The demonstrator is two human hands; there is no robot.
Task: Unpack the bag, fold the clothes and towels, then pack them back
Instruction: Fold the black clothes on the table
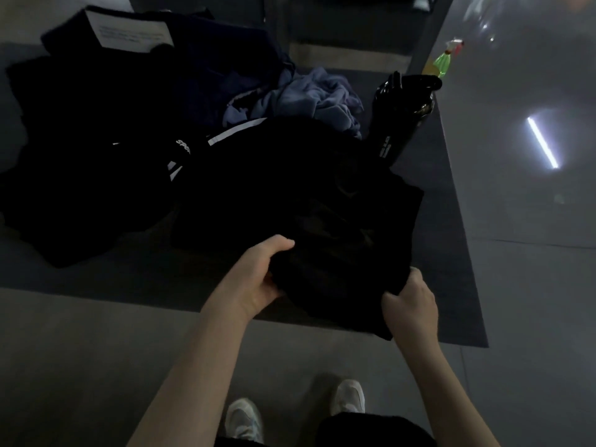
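- Head view: our left hand (258, 279) grips the near edge of the black garment (322, 204), thumb on top and fingers tucked beneath; our right hand (411, 306) pinches the same garment at its near right corner, fingers curled round the fabric
- The garment spreads away from both grips across the dark mat (458, 269); the part between the hands is bunched, and the lighting is too dim for us to tell what kind of clothing it is
- Beyond the right hand's grip, past the far edge of the garment, a black bottle (400, 121) stands on the mat; a green spray bottle (443, 61) sits farther off behind it
- Straight beyond the grips, a crumpled blue-grey cloth (316, 98) lies just beside the bottle
- Beyond and outward from the left hand's grip lies black fabric with white stripes and lettering (180, 150); farther still, a navy pile (219, 53) carries a white sheet of paper (129, 30)
- Below the grips, nearest to us, two pale shoes (243, 421) stand on the grey floor (80, 350)
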